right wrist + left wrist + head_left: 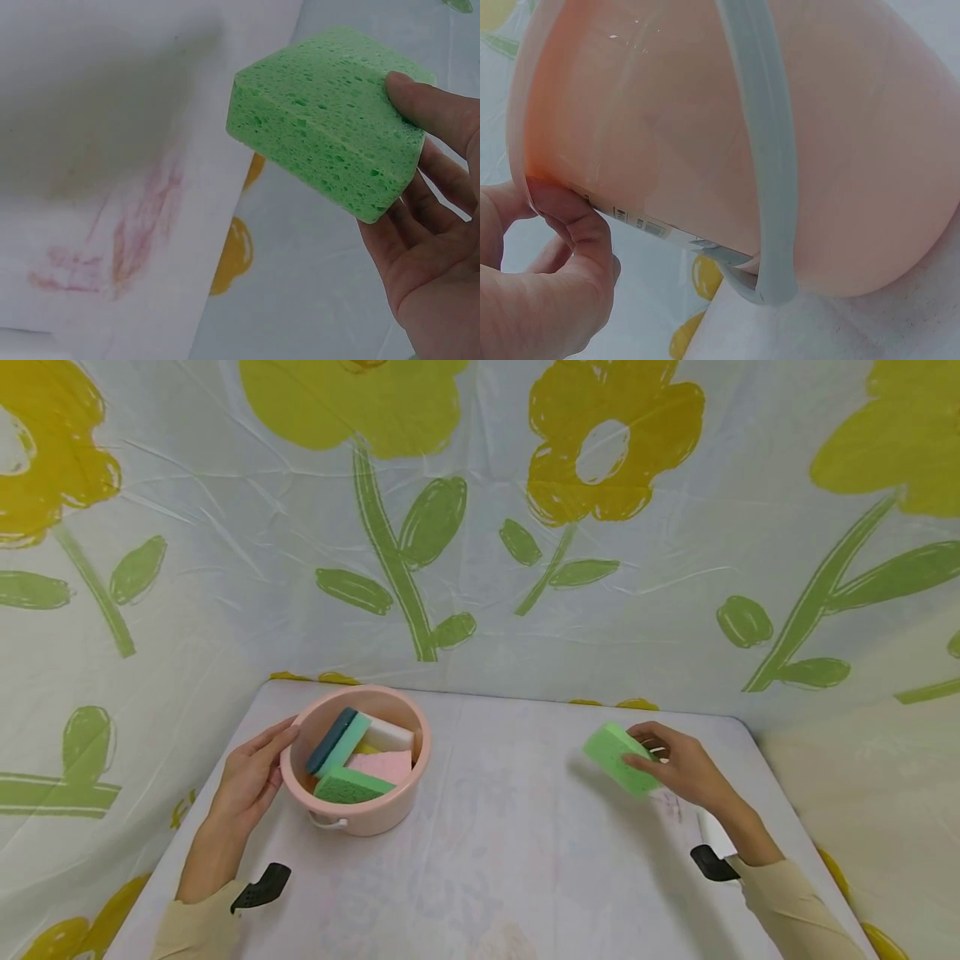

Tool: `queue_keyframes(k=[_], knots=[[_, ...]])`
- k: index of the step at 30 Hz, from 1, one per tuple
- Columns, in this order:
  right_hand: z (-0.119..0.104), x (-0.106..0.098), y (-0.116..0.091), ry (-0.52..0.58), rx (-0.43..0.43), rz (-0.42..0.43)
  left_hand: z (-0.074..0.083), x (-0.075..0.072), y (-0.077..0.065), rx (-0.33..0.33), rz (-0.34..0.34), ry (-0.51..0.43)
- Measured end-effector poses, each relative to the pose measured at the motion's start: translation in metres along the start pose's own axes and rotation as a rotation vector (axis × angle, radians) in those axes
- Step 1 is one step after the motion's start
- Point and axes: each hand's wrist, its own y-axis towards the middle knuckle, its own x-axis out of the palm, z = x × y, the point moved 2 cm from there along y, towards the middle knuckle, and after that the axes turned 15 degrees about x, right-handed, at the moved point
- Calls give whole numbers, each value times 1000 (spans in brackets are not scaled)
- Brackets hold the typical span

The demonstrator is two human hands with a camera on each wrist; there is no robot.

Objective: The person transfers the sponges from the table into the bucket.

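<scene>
My left hand [251, 770] grips the rim of a pink bucket [375, 818], thumb and fingers pinching its left side. The left wrist view shows the bucket's outer wall [667, 112] with a pale handle [769, 165] hanging across it. Inside the bucket lie a dark blue and teal sponge [337, 743], a green sponge [352, 785], a pink piece [384, 766], a white piece [390, 735] and a bit of yellow. Off to the right, my right hand [686, 766] holds a light green porous sponge [322, 120] above the table, thumb on one face and fingers behind.
Reddish smears [142, 225] mark the white table [495, 860] below the right hand. A white flat object [716, 833] lies partly hidden under the right forearm. Flower-patterned cloth [480, 635] hangs around the table's back and sides.
</scene>
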Motion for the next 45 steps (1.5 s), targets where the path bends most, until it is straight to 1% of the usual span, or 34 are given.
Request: queue_keyframes(k=[4,11,16,21,23,30,33,37,43,44,45], knots=[[-9,2,3,22,-16,-2,0,0,-1,-2,1,-5],[-24,6,8,19,-53,-1,0,1,-2,-3,2,-6],[-33,11,12,48,-75,-3,0,1,-2,-3,5,9],[-42,16,16,77,-93,-3,0,2,-1,2,-2,-12],[-47,17,17,81,-99,-1,0,2,-1,2,-3,-21],[-63,21,23,84,-125,-13,-1,1,0,-3,5,-9],[-76,21,25,109,-150,-23,-1,0,0,4,2,-14],[-105,17,22,148,-166,-51,-1,0,0,11,1,-26],[-118,23,31,179,-204,-68,0,0,0,-6,11,-5],[-122,24,32,185,-215,-68,0,1,0,-8,12,0],[-130,22,31,193,-221,-72,1,1,0,-8,12,4]])
